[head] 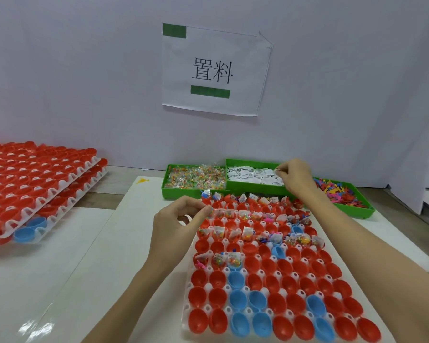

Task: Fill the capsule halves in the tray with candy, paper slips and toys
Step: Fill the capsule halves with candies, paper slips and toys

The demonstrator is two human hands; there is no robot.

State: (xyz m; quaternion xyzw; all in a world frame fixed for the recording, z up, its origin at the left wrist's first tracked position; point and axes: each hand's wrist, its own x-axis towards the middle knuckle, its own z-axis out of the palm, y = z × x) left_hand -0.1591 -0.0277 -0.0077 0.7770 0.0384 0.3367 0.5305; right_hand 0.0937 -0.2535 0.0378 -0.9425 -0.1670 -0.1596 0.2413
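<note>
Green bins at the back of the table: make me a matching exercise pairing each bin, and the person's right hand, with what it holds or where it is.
Things:
1. Left bin
2. Middle bin
3. Right bin
4. Right hand

Matches:
A. Small colourful plastic toys
B. Over the paper slips, fingers pinching at them
C. White paper slips
D. Clear packets of candy

Pairs: 1-D, 2-C, 3-A, 4-B
</note>
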